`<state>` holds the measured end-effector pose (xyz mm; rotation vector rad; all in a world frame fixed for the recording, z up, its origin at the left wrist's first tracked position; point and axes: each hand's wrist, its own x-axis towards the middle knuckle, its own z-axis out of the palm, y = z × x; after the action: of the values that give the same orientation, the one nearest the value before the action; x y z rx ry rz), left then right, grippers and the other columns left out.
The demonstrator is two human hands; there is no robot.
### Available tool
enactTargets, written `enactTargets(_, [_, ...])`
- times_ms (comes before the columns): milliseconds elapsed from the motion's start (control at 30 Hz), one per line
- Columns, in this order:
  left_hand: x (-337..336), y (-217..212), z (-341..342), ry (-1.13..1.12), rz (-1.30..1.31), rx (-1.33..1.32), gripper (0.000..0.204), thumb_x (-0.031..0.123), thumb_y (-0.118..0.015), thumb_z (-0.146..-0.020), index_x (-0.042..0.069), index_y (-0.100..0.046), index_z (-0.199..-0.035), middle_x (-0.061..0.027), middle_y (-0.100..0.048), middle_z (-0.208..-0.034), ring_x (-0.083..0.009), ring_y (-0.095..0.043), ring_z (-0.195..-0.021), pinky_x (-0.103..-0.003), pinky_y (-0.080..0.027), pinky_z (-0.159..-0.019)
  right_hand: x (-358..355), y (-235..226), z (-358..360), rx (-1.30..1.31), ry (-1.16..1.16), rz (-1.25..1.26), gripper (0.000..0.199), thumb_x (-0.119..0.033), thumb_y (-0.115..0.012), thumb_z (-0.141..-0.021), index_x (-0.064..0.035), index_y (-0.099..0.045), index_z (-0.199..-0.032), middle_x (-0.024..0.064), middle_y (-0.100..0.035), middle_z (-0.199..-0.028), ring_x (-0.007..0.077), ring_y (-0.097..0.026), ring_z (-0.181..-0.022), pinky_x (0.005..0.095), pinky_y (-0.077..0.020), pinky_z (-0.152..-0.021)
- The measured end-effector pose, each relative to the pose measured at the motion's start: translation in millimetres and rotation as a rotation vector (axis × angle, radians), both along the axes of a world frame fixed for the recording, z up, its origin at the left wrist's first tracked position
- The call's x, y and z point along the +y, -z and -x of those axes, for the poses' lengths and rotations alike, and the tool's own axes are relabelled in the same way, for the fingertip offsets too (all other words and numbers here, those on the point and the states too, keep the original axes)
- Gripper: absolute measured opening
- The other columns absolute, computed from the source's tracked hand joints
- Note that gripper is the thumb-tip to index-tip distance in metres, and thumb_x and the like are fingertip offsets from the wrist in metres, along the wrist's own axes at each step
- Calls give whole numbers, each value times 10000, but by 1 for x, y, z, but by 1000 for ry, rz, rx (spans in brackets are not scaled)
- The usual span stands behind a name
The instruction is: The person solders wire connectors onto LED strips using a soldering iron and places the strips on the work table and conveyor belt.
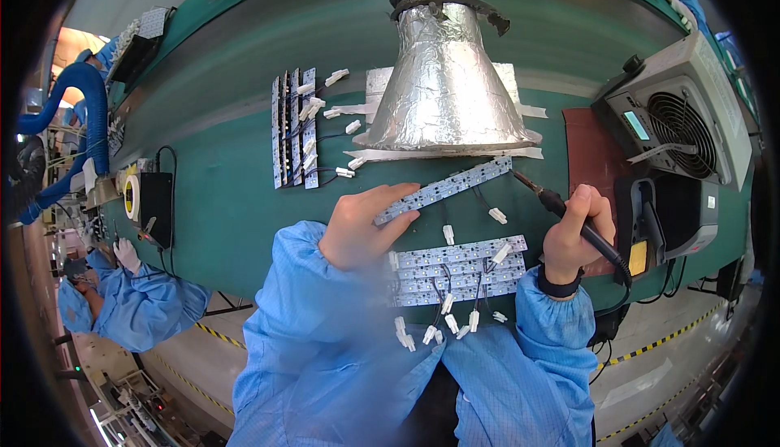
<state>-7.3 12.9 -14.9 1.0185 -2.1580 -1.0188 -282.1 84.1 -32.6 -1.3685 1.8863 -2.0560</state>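
Note:
My left hand (366, 224) grips the near-left end of a white LED strip board (455, 187), thumb on one edge and fingers on the other. The board slants up to the right, and wires with a white connector hang from it. In my right hand (578, 232) is a soldering iron (554, 202), its tip close to the board's far right end; whether they touch I cannot tell. Below the held board lies a row of several LED boards (463, 272), their white connectors (447, 304) trailing toward me. Another group of LED boards (294, 134) stands on the left of the mat.
A foil-covered fume hood (451, 82) hangs just beyond the held board. To the right are a fan unit (678, 118) and a soldering iron stand (662, 220) with a yellow sponge. A black device (153, 207) sits at left. One co-worker (130, 301) is beyond the left edge.

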Motion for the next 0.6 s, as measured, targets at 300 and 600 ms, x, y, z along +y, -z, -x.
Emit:
enactTargets(300, [0,0,0,0,-15,1,354,63,-753,-831,-36,-684,-1165,-224,-720,-1091,-335,-729,-945,-354,-566,-829,0,1,1,14,3,-2,320,-92,-607,-981,-37,-482,-692,-12,-506,-646,63,-407,-590,248,-310,-537])
enactTargets(600, [0,1,-1,1,-12,-9,359,70,-757,-829,-30,-686,-1166,-222,-718,-1107,-335,-726,-968,-352,-564,-844,-1,0,1,18,-7,1,329,-93,-610,-977,-40,-472,-683,-10,-500,-636,59,-407,-590,246,-302,-532])
